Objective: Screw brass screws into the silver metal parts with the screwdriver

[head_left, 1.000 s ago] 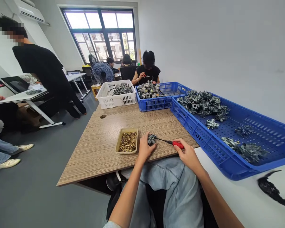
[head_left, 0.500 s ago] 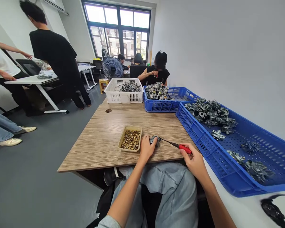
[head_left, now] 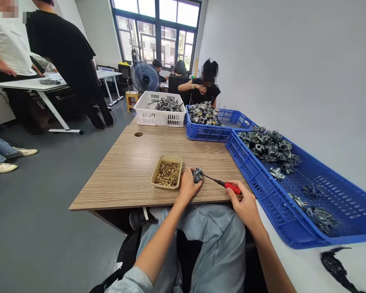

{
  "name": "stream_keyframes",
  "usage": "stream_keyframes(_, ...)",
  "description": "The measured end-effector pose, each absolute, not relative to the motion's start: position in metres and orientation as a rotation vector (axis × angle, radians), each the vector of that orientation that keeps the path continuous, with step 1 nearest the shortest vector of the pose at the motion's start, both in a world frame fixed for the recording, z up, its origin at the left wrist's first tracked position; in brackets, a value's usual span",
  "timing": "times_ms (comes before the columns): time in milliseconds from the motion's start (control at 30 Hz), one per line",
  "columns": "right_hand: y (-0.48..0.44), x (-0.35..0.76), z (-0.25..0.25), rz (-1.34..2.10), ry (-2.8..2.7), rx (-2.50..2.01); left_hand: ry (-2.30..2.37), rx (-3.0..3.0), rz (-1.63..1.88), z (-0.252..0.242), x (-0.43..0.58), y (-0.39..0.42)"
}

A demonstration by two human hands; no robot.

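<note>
On the tabletop my left hand [head_left: 189,185] is closed around a small grey metal carburetor [head_left: 197,175], with part of it hidden by the fingers. My right hand [head_left: 243,202] grips a screwdriver [head_left: 232,188] by its red handle. The dark shaft points left, and its tip meets the carburetor; the exact spot of contact is too small to make out. Just left of my left hand stands a beige tray [head_left: 167,173] filled with small brass pieces that look like carburetor jets.
A long blue crate [head_left: 268,191] with carburetors flanks my right side. Behind the table's far part stand another blue crate [head_left: 207,133] and a white crate [head_left: 160,119], both holding metal parts. A co-worker [head_left: 203,87] sits beyond them; others stand at the left.
The view has tilted and shifted slightly. Both hands keep their holds, and the screwdriver still reaches the carburetor. More of the carburetor shows beside my left fingers.
</note>
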State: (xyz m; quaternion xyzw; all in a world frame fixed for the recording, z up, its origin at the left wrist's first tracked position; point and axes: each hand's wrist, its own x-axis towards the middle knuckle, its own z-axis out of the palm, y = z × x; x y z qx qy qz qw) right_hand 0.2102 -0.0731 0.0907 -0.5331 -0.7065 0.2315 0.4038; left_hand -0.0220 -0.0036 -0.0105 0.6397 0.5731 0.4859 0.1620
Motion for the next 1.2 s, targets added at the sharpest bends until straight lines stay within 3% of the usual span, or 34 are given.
stream_keyframes(200, -0.076, 0.215, 0.09, 0.475, -1.793, -1.414, 1.563, 1.896, 1.387, -0.014, -0.023, -0.003)
stream_keyframes(500, -0.084, 0.221, 0.073, 0.64, -1.662, -1.43, 1.575, 1.867, 1.367, -0.016, -0.023, 0.0)
stream_keyframes(1200, -0.086, 0.219, 0.078, 0.596, -1.716, -1.424, 1.567, 1.849, 1.381, -0.02, -0.023, 0.001)
